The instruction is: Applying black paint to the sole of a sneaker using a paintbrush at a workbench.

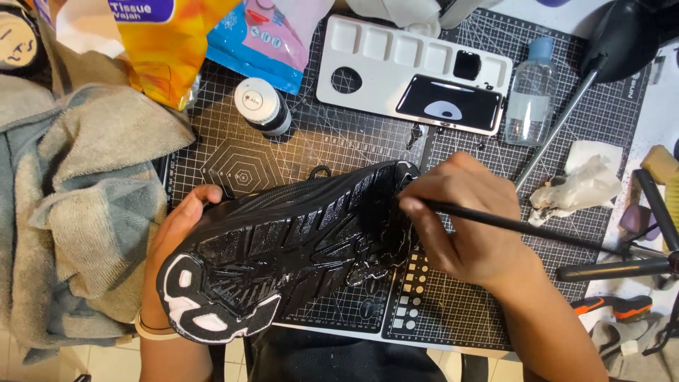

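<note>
the black shoe (283, 247) lies sole-up over the near part of the gridded cutting mat (311, 141), heel toward the person and toe pointing away to the right. the left hand (173, 240) cups the shoe from its left side, fingers wrapped behind the upper, palm pressed to the edge near the heel, where the sole is white. the right hand (467, 226) sits at the shoe's toe end, fingers pinched closed on a thin black paintbrush (523, 226) whose handle runs off to the right; the brush tip is against the wet, glossy black sole by the toe. beyond the shoe, farther up the mat, lies a white paint palette (375, 64) with black paint in it, a small capped jar (262, 105) to its left and a clear bottle (530, 92) to its right. left of the shoe lies a heap of grey towels (78, 198).
</note>
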